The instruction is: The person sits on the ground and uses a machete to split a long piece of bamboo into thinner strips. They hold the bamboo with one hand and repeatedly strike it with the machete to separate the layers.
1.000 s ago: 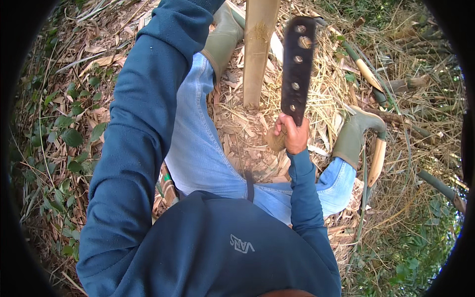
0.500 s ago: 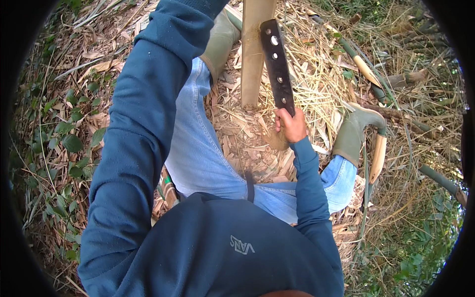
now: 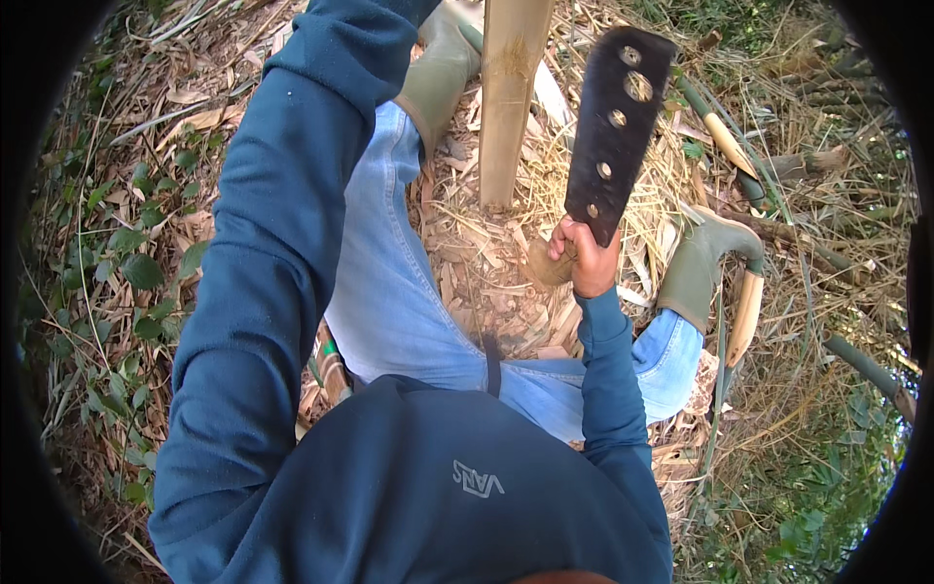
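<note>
My right hand (image 3: 590,255) is wrapped round the handle of a broad black machete blade (image 3: 603,146) pierced with several round holes. The blade stands up from my fist, apart from the bamboo pole beside it. That pale tan bamboo pole (image 3: 498,146) comes down from the top edge, its lower end at the chip-strewn ground between my legs. A scraped, rough patch shows on its surface. My left arm reaches up past the top edge, so that hand is out of sight.
Bamboo chips and shavings (image 3: 642,209) cover the ground. My green rubber boots (image 3: 696,263) flank the work area. Cut green bamboo pieces with pale ends (image 3: 725,141) lie at the right, among branches. Leafy plants (image 3: 141,273) grow at the left.
The machete has swung to the right, away from the bamboo pole, and its broad face has turned into view. The pole has shifted slightly right.
</note>
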The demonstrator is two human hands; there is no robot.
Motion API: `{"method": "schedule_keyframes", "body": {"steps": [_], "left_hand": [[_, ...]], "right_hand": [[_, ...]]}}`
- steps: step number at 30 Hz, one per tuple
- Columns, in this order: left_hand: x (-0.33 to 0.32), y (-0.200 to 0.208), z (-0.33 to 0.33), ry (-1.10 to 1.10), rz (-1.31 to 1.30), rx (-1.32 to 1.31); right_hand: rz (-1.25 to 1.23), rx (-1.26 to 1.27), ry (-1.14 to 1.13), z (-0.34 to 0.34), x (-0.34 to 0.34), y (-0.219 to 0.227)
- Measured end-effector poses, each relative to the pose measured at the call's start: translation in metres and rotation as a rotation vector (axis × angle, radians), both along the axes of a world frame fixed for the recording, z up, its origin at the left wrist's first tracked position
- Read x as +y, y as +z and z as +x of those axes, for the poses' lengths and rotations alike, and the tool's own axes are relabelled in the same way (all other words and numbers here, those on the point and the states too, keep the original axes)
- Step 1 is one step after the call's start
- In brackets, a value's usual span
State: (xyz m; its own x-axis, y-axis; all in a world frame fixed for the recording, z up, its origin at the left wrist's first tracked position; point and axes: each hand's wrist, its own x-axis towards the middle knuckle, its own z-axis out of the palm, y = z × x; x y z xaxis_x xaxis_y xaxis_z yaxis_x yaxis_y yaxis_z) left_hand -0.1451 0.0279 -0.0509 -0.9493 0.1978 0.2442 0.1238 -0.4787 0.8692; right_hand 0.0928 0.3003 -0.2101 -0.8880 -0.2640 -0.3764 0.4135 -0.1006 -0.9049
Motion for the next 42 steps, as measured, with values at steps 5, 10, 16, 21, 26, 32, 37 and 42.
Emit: {"method": "schedule_keyframes", "body": {"steps": [5,10,16,21,26,32,37,42], "left_hand": [[0.002,0.001,0.002,0.034,-0.036,-0.015],[0.006,0.0,0.003,0.013,-0.009,0.039],[0.0,0.004,0.0,0.054,-0.011,0.013],[0.006,0.007,0.011,0.019,-0.028,-0.019],[0.0,0.013,0.006,0.054,-0.035,0.009],[0.009,0.006,0.006,0.034,-0.016,-0.044],[-0.01,0.001,0.017,0.009,0.049,-0.055],[0.004,0.011,0.02,0.136,-0.095,-0.03]], "right_hand": [[0.218,-0.109,0.127,-0.006,0.013,-0.023],[-0.144,0.067,-0.133,0.003,-0.003,0.001],[0.312,-0.063,0.217,-0.01,0.028,-0.024],[0.018,0.01,-0.003,-0.005,0.006,-0.009],[0.232,-0.078,0.146,-0.014,0.023,-0.019],[0.09,-0.203,0.165,-0.016,0.016,-0.021],[0.063,-0.149,0.203,0.001,0.032,-0.028],[0.142,-0.173,0.171,0.02,0.009,-0.04]]}}
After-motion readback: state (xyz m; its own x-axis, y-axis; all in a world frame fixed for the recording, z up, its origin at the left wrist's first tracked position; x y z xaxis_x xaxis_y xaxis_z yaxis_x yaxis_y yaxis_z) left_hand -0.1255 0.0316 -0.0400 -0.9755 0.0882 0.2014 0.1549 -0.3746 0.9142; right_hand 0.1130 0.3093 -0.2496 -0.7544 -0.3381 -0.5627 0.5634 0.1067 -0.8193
